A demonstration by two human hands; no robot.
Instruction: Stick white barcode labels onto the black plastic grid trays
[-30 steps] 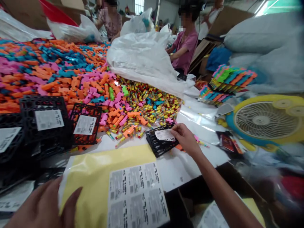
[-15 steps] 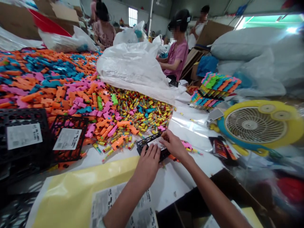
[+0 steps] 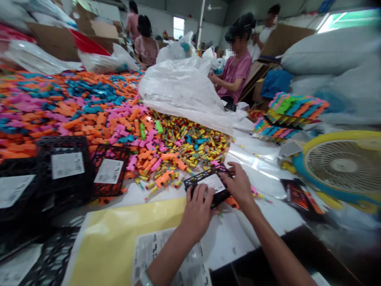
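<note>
A black perforated plastic tray (image 3: 193,182) with a white label (image 3: 212,183) on its face is between my two hands, over the white tabletop. My left hand (image 3: 198,208) holds its near edge, fingertips curled onto the tray by the label's lower side. Around the right end of the tray, the fingers of my right hand (image 3: 240,186) are bent, with the thumb side by the label. Just under my left forearm lies a sheet of printed labels (image 3: 157,248) on yellow backing paper (image 3: 125,234). Several orange toy pieces (image 3: 163,178) and small yellow-capped tubes (image 3: 151,193) lie beyond the tray.
Labelled black trays (image 3: 108,186) are stacked at the left. A heap of coloured toy cars (image 3: 98,119) spreads behind, beside a white plastic bag (image 3: 178,83). A yellow-blue fan (image 3: 342,163) and filled colourful trays (image 3: 297,109) stand right. A co-worker (image 3: 236,77) sits across.
The camera view has swung left, so everything sits further right. My right hand's fingers have spread outward to the tray's right end, and more of the white label shows.
</note>
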